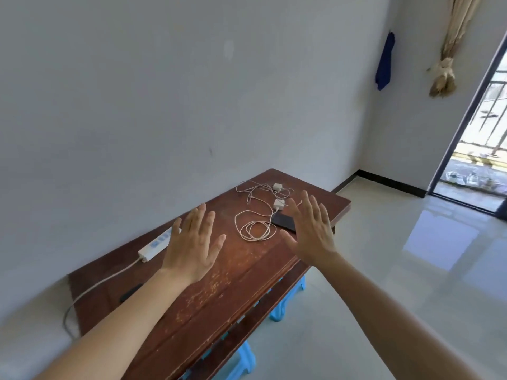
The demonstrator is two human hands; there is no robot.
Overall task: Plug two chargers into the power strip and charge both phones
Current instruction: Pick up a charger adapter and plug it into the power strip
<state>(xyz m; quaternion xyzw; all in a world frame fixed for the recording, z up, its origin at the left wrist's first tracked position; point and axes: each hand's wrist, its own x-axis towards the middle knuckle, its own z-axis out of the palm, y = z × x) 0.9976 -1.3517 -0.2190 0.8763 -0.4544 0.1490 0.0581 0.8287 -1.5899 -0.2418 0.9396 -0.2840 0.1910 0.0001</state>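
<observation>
Table [219,292] of worn reddish wood is my landmark, running along the wall away from me, with blue plastic stools [244,360] tucked under its right edge. My left hand [189,248] hovers over the middle of the table with its fingers spread flat, palm down, holding nothing. My right hand [312,231] hangs over the table's right edge further along, spread the same way and equally empty.

On the table's left side, partly hidden behind my left hand, lies the white power strip [156,246], its lead trailing back toward me and off the table's near end. A dark phone [284,222] rests near the table's right edge, partly covered by my right hand. Another dark object [131,292] shows beside my left forearm toward the table's near end; I cannot tell whether it is the second phone.

Toward the table's far end lie two white chargers. The nearer charger [279,204] sits just beyond the phone, its cable looped in a loose coil [255,229] between my hands. The farther charger [277,186] lies near the far edge with its cable tangled beside it. Neither is plugged into the strip.
</observation>
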